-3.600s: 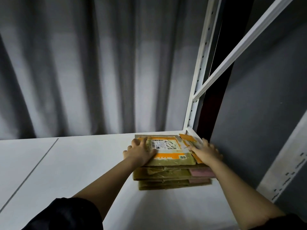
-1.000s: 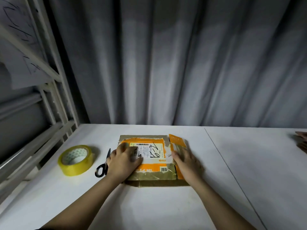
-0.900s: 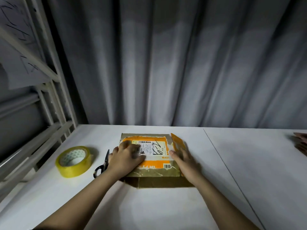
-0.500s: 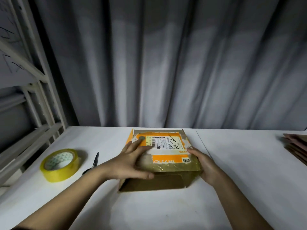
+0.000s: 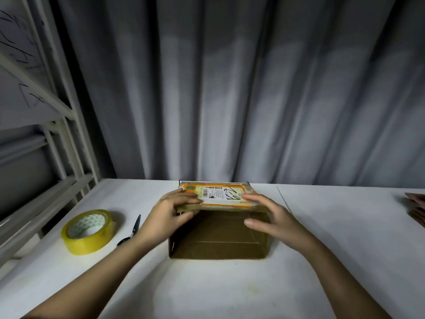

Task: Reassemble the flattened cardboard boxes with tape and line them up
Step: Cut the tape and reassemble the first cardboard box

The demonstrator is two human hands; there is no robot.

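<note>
A brown cardboard box (image 5: pixel 218 236) stands opened up in the middle of the white table (image 5: pixel 207 286), its open end facing me. Its top panel carries an orange-bordered shipping label (image 5: pixel 220 195). My left hand (image 5: pixel 170 212) grips the top panel's left front corner, thumb under the edge. My right hand (image 5: pixel 273 217) rests against the top right corner with straight fingers. A roll of yellow tape (image 5: pixel 88 231) lies to the left, with scissors (image 5: pixel 132 231) between it and my left arm.
A stack of flattened brown boxes (image 5: pixel 417 208) lies at the table's right edge. A white metal rack (image 5: pixel 57 139) stands at the left. A grey curtain (image 5: pixel 230 88) hangs directly behind the table.
The flat box came from the stack on the right to beside the tape and scissors. Both hands have raised its top panel, so it now stands open as a tube.
</note>
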